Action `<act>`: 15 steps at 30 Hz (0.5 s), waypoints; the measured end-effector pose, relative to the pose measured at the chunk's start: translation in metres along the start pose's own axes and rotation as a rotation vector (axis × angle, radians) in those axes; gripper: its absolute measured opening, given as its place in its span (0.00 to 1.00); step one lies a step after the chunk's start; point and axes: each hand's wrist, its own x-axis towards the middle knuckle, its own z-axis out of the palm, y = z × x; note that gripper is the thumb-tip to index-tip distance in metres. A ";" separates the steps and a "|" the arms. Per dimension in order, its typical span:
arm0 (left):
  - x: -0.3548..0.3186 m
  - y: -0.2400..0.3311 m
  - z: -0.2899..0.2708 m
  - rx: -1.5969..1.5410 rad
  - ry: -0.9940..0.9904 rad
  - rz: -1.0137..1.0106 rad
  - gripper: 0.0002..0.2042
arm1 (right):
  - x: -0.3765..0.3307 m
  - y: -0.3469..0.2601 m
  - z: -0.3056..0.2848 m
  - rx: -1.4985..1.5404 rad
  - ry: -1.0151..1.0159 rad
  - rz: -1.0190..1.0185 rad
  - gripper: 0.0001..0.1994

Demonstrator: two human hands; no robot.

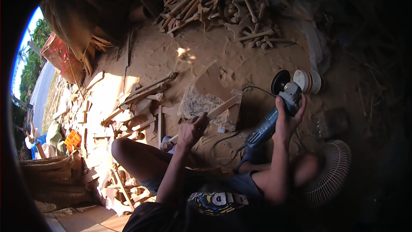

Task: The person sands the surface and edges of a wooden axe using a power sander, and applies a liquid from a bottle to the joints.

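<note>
1. Sawdust-covered ground (163,56) is spreading under scattered wood offcuts; one heap of carved wooden pieces (223,10) is lying at twelve o'clock.
2. One right hand (288,118) is clamping one angle grinder (274,116) at three o'clock.
3. One left hand (192,131) is closing on one wooden strip (221,108); one fan (330,172) is sitting at four o'clock.

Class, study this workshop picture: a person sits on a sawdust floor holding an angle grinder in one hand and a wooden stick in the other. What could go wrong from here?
1. The right hand grips the angle grinder alone, so a kick could twist it loose.
2. Its cord loops over the sawdust beside the bare knee and might snag.
3. The left hand holds the wooden stick unclamped; it may slip.
</note>
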 end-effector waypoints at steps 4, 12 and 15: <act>0.008 0.015 -0.018 0.007 0.144 0.052 0.20 | 0.004 0.006 -0.005 -0.054 0.009 -0.051 0.43; 0.029 -0.032 -0.026 -1.418 -0.136 -0.446 0.25 | 0.003 0.001 -0.004 -0.002 -0.020 0.025 0.44; 0.036 -0.062 -0.009 -1.170 -0.431 -0.662 0.26 | 0.005 -0.002 -0.003 -0.001 -0.052 0.031 0.45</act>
